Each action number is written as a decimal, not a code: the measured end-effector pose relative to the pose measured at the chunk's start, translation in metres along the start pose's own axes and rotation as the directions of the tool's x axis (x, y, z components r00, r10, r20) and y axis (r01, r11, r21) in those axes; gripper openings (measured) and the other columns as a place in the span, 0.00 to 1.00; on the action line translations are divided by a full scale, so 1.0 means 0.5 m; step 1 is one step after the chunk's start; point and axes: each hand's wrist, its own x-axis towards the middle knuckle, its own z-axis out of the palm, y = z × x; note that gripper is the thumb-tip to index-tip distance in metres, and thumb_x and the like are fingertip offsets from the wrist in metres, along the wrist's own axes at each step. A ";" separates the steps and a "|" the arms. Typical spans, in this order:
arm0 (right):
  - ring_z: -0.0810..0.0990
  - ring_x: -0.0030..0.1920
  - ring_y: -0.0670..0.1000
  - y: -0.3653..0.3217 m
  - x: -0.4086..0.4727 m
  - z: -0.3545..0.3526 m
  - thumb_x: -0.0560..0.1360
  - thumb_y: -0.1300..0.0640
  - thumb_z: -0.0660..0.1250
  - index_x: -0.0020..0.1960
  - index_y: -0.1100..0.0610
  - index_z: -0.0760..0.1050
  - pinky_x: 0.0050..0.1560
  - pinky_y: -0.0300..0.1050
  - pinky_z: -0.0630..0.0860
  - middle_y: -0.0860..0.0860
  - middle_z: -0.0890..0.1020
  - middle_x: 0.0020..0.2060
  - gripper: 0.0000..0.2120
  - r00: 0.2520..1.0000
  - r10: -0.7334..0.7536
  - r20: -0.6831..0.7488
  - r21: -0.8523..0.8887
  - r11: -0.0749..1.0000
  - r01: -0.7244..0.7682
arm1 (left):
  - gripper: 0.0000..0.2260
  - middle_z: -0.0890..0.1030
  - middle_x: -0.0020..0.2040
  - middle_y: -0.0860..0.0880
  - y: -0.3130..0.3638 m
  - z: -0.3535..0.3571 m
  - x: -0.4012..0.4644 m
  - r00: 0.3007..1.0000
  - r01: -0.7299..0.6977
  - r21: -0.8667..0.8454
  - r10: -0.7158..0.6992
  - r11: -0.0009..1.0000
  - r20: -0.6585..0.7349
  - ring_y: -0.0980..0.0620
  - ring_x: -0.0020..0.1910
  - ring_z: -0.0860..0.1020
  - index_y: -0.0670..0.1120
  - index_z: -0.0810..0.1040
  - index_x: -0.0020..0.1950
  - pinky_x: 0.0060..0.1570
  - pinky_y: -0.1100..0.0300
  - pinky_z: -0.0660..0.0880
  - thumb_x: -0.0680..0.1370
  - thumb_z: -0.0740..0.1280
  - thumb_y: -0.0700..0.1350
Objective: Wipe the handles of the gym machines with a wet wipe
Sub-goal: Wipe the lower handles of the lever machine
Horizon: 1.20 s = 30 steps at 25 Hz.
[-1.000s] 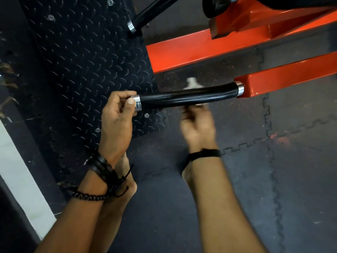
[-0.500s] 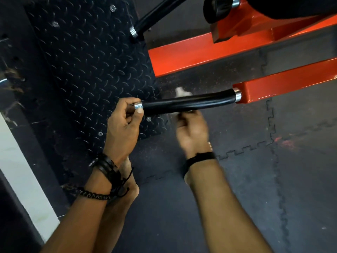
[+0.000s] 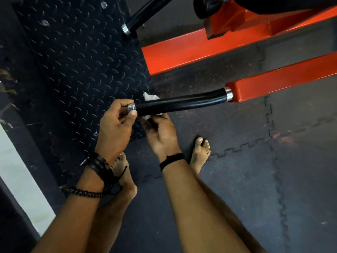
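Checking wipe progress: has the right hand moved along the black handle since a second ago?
Yes. The right hand, holding the wipe, has slid along the handle away from the orange arm, toward the chrome end cap the left hand pinches.

Two hands at work: left hand (image 3: 114,125), right hand (image 3: 160,132). Two black handles: near handle (image 3: 180,104), far handle (image 3: 144,13). One white wipe (image 3: 150,97). Two orange frame beams: upper (image 3: 200,50), lower (image 3: 284,79). Two bare feet: (image 3: 199,152), (image 3: 124,178).
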 end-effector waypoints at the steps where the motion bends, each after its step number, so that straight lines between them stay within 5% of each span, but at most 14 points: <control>1: 0.81 0.45 0.51 -0.022 0.005 -0.012 0.78 0.74 0.54 0.54 0.58 0.78 0.48 0.43 0.80 0.55 0.82 0.46 0.18 1.000 -0.016 -0.003 0.015 1.000 0.016 | 0.11 0.81 0.52 0.53 -0.003 0.001 0.001 1.000 0.009 0.006 -0.009 1.000 0.007 0.57 0.51 0.80 0.47 0.77 0.62 0.54 0.62 0.76 0.80 0.67 0.40; 7: 0.82 0.43 0.49 -0.235 -0.020 -0.128 0.78 0.71 0.58 0.52 0.60 0.76 0.46 0.38 0.81 0.53 0.81 0.45 0.12 0.942 -0.307 -0.133 0.153 0.933 0.326 | 0.17 0.81 0.50 0.52 -0.005 0.000 0.029 0.995 0.042 0.082 -0.049 0.996 0.090 0.52 0.52 0.81 0.47 0.77 0.57 0.57 0.55 0.77 0.71 0.77 0.40; 10: 0.82 0.51 0.51 -0.227 -0.013 -0.155 0.79 0.70 0.60 0.56 0.60 0.76 0.55 0.44 0.81 0.55 0.82 0.50 0.11 0.961 -0.275 -0.041 0.093 0.956 0.277 | 0.18 0.80 0.50 0.52 -0.015 0.013 0.066 0.992 -0.009 0.323 -0.032 0.946 0.123 0.51 0.52 0.78 0.48 0.76 0.54 0.57 0.53 0.75 0.69 0.79 0.45; 14: 0.82 0.50 0.51 -0.199 0.046 -0.167 0.79 0.69 0.62 0.53 0.59 0.77 0.55 0.46 0.81 0.54 0.82 0.48 0.09 0.967 -0.251 -0.045 0.034 0.967 0.253 | 0.19 0.78 0.54 0.47 -0.073 0.055 0.139 0.978 -0.076 0.582 -0.052 0.810 0.200 0.44 0.58 0.74 0.53 0.75 0.54 0.58 0.47 0.73 0.69 0.78 0.53; 20: 0.82 0.48 0.50 -0.200 0.143 -0.200 0.80 0.69 0.61 0.52 0.58 0.77 0.49 0.42 0.81 0.53 0.82 0.46 0.10 0.948 -0.266 -0.173 -0.017 0.964 0.267 | 0.20 0.75 0.60 0.43 -0.143 0.156 0.205 0.961 -0.163 0.635 -0.024 0.756 0.275 0.40 0.64 0.68 0.45 0.76 0.61 0.63 0.48 0.67 0.73 0.75 0.51; 24: 0.81 0.45 0.50 -0.208 0.169 -0.219 0.80 0.70 0.61 0.50 0.58 0.77 0.45 0.41 0.80 0.53 0.81 0.45 0.10 0.946 -0.257 -0.197 -0.020 0.966 0.259 | 0.20 0.72 0.61 0.44 -0.178 0.198 0.236 0.945 -0.266 0.764 0.005 0.588 0.326 0.40 0.65 0.64 0.48 0.76 0.62 0.62 0.46 0.63 0.74 0.73 0.54; 30: 0.81 0.45 0.52 -0.160 0.131 -0.188 0.78 0.72 0.62 0.51 0.62 0.78 0.42 0.41 0.83 0.57 0.81 0.47 0.09 0.950 -0.183 -0.253 -0.055 0.983 0.174 | 0.28 0.66 0.68 0.42 -0.167 0.190 0.182 0.938 -0.160 0.808 -0.169 0.567 0.304 0.39 0.68 0.63 0.53 0.66 0.75 0.66 0.44 0.62 0.77 0.69 0.57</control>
